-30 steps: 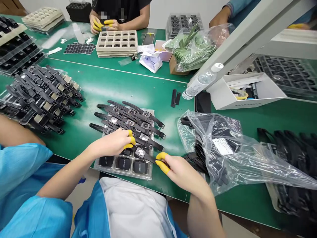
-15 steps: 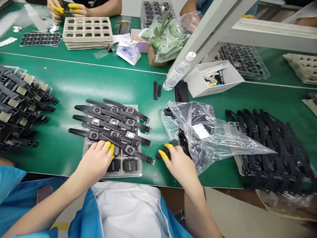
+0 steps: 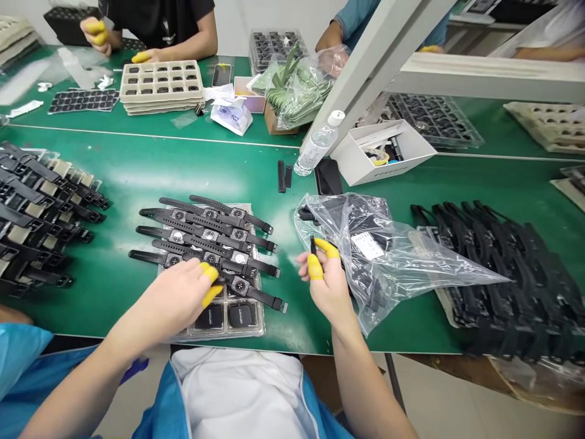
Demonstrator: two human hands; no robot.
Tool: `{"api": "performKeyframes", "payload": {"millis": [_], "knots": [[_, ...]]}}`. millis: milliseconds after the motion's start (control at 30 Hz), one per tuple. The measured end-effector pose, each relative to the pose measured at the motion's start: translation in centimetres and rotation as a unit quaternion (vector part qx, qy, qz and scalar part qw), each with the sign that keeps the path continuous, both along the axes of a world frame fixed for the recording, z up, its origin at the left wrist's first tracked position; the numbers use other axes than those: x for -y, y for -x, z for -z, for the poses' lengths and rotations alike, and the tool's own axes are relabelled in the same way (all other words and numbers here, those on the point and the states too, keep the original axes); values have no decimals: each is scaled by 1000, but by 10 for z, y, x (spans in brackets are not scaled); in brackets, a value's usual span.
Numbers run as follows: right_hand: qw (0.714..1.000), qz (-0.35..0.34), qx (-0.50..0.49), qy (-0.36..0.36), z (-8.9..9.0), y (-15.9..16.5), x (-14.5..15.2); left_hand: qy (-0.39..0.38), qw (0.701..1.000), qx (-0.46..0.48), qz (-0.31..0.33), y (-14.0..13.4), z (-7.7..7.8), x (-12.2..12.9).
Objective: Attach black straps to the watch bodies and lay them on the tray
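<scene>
My right hand [image 3: 326, 274] is raised over the table beside the clear plastic bag [image 3: 402, 262]. Its thumb and forefinger, in yellow finger cots, pinch a black watch strap [image 3: 313, 245] whose narrow end points up. Over the clear tray [image 3: 259, 326], my left hand [image 3: 183, 296] has its yellow-covered thumb and forefinger closed around a dark watch case, mostly hidden by the hand. Black watches [image 3: 240, 285] with straps fitted lie face down in slanting rows on the tray. Strapless square watch cases [image 3: 242, 315] sit in the near compartments.
Piled watches [image 3: 41, 201] lie at the left, and black straps [image 3: 498, 274] at the right. A water bottle [image 3: 320, 143], a phone [image 3: 328, 177] and a white box [image 3: 384, 152] stand by the slanted post [image 3: 361, 73]. Across the table, a co-worker's hands [image 3: 98, 36] are near a beige tray [image 3: 162, 103].
My right hand has lifted from beside the bag, bringing up a black strap. My left hand's thumb and forefinger have shifted slightly at the tray. The camera view has tilted up a little.
</scene>
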State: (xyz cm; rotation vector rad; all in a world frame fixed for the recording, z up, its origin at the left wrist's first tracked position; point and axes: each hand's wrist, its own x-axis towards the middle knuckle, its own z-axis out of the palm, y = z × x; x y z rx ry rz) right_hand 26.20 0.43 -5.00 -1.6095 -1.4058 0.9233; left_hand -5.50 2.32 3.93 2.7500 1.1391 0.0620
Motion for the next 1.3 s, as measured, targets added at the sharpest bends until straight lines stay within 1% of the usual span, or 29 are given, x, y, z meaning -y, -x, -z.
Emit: {"api": "performKeyframes", "payload": {"millis": [33,67,100,133,167,200,233,267,300,367,400,467,567,733,933,1067,1167,1233,1300], "knots": [[997,4,-82,-1,-11,7,-6,14,999,33,-29,-5,-10,-9],[987,-3,-161,4,-21,16,-14,29,995,67,-62,-13,-17,-19],[972,-22,-234,13,-31,25,-22,45,989,101,-94,-22,-21,-30],[953,-50,-298,26,-40,35,-30,62,981,136,-120,-32,-22,-41],[934,-77,-348,38,-46,44,-38,75,971,179,-141,-43,-18,-53],[915,-104,-386,49,-49,53,-44,89,958,223,-155,-52,-11,-63],[900,-125,-413,60,-50,60,-49,105,946,269,-150,-61,-1,-73],[889,-138,-431,69,-48,66,-53,125,934,310,-130,-67,11,-81],[882,-145,-442,77,-44,70,-55,132,922,346,-110,-72,23,-86],[876,-150,-449,91,-32,74,-55,127,913,382,-63,-75,44,-91],[875,-153,-450,97,-27,74,-55,122,913,386,-39,-75,51,-91],[868,-167,-454,112,-19,71,-52,120,917,380,5,-72,59,-88],[849,-190,-474,136,-18,65,-50,129,919,370,42,-69,58,-84],[828,-192,-505,149,-22,61,-52,120,919,372,48,-71,52,-84],[822,-174,-521,146,-19,64,-51,113,924,363,32,-73,56,-81],[814,-151,-543,141,-22,66,-51,74,935,346,24,-75,58,-79],[811,-133,-553,137,-24,65,-51,52,944,324,41,-73,56,-78],[815,-129,-548,137,-24,64,-51,53,943,324,61,-72,53,-77],[821,-128,-538,141,-23,63,-52,40,947,312,61,-70,51,-77]]}}
